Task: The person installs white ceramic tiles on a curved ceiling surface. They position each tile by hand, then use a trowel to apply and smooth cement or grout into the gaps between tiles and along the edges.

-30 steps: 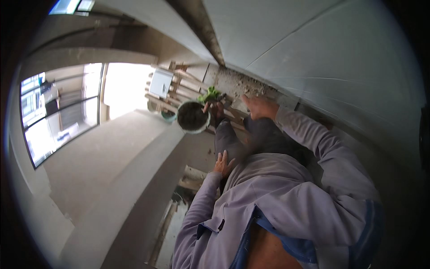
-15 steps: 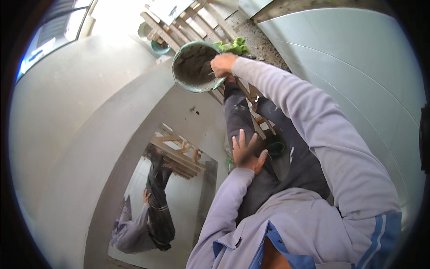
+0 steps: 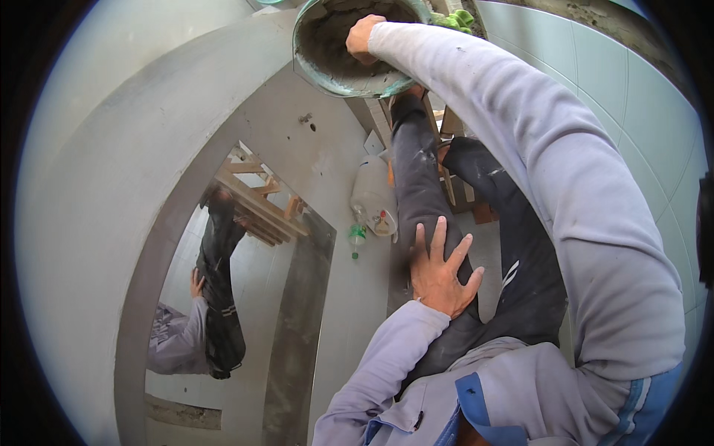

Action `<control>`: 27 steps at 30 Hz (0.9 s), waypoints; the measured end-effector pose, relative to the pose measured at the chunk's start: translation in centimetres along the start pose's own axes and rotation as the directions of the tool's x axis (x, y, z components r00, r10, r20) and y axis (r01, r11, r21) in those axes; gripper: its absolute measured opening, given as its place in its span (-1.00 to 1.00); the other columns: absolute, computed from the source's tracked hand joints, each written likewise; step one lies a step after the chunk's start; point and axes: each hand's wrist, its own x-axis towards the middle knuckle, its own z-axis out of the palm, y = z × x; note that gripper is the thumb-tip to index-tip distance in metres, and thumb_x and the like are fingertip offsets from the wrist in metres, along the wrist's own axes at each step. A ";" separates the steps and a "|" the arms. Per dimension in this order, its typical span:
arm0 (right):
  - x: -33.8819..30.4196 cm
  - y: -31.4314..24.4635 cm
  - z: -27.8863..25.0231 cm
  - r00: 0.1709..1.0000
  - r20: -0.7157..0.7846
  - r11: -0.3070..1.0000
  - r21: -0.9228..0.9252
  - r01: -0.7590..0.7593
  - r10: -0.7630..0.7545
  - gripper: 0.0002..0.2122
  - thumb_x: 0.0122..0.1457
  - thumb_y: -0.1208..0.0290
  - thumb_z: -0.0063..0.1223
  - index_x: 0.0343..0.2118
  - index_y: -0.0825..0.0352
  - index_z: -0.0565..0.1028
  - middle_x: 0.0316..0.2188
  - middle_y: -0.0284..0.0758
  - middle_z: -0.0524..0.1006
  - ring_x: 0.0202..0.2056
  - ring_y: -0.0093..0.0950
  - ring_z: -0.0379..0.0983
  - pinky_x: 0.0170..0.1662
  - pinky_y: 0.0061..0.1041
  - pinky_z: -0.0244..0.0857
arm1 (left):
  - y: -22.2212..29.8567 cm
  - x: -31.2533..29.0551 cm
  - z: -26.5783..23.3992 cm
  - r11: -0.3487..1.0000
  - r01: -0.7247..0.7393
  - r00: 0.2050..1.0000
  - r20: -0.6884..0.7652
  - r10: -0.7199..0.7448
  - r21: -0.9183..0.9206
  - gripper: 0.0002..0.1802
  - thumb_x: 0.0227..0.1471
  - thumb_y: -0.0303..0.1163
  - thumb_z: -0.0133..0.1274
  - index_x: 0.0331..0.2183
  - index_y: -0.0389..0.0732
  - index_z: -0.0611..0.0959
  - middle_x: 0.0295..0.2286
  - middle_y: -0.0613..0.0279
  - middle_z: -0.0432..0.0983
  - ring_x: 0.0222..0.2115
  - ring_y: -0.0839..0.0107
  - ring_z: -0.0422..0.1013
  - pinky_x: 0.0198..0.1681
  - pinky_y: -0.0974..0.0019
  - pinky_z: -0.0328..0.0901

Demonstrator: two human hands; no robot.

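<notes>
Over the rim of a greenish bucket [image 3: 348,92] at the top, my right hand [image 3: 364,39] is closed in a fist. Whatever it grips is hidden inside. Grey mortar [image 3: 323,44] coats the bucket's inside and lies in it. My left hand [image 3: 444,276] rests on the dark trousers of my left leg [image 3: 420,175], palm down with fingers spread, holding nothing.
Lower down by the left wall are a whitish plastic jug [image 3: 372,189] and a small clear bottle with a green label [image 3: 357,236]. A mirror [image 3: 253,290] reflects my leg and wooden boards. Green cloth [image 3: 455,20] lies beside the bucket; pale tiles [image 3: 595,63] cover the right wall.
The view has shifted, so the bucket appears higher and larger, and the jug and bottle show more fully. My right hand has gone further into the bucket; my left stays on the leg.
</notes>
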 end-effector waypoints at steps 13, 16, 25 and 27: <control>-0.7 0.6 -1.6 0.969 0.169 0.981 0.102 0.167 -0.182 -0.70 -0.13 0.44 0.10 -0.24 0.23 0.59 -0.26 -0.30 0.58 -0.28 -0.36 0.55 -0.29 -0.33 0.44 | -0.2 0.1 -0.3 0.999 0.015 1.000 -0.010 -0.015 -0.051 -0.41 -0.27 -0.14 0.25 -0.08 0.05 0.57 0.17 0.01 0.03 0.17 -0.24 -0.12 0.11 -0.24 -0.02; -3.0 2.2 -3.3 0.942 0.295 0.915 0.402 0.028 -0.159 -0.63 -0.09 0.50 0.05 -0.12 0.22 0.52 -0.22 -0.35 0.57 -0.39 -0.44 0.54 -0.35 -0.42 0.45 | -0.3 -0.1 -0.3 0.999 0.005 1.000 -0.013 -0.006 -0.038 -0.42 -0.27 -0.14 0.25 -0.09 0.05 0.57 0.16 0.01 0.03 0.17 -0.24 -0.11 0.12 -0.23 -0.02; -13.5 10.1 2.4 0.842 -0.215 -0.126 0.976 0.176 -0.494 -0.59 0.05 0.45 0.00 0.01 0.44 0.40 -0.38 -0.15 0.58 -0.43 -0.49 0.54 -0.51 -0.58 0.34 | 0.0 -0.4 -0.6 0.995 -0.070 0.996 -0.056 0.074 0.073 -0.45 -0.25 -0.16 0.23 -0.09 0.04 0.58 0.16 -0.01 0.05 0.17 -0.19 -0.06 0.17 -0.08 0.00; -22.0 8.3 1.0 0.834 -0.394 -0.397 0.887 0.236 -0.385 -0.55 0.05 0.37 0.06 0.02 0.44 0.39 -0.37 -0.16 0.58 -0.46 -0.54 0.53 -0.57 -0.64 0.31 | 0.0 -0.9 -0.7 0.990 -0.061 0.995 -0.070 0.070 0.125 -0.45 -0.23 -0.16 0.22 -0.09 0.04 0.58 0.17 -0.01 0.04 0.17 -0.16 -0.06 0.18 -0.05 0.00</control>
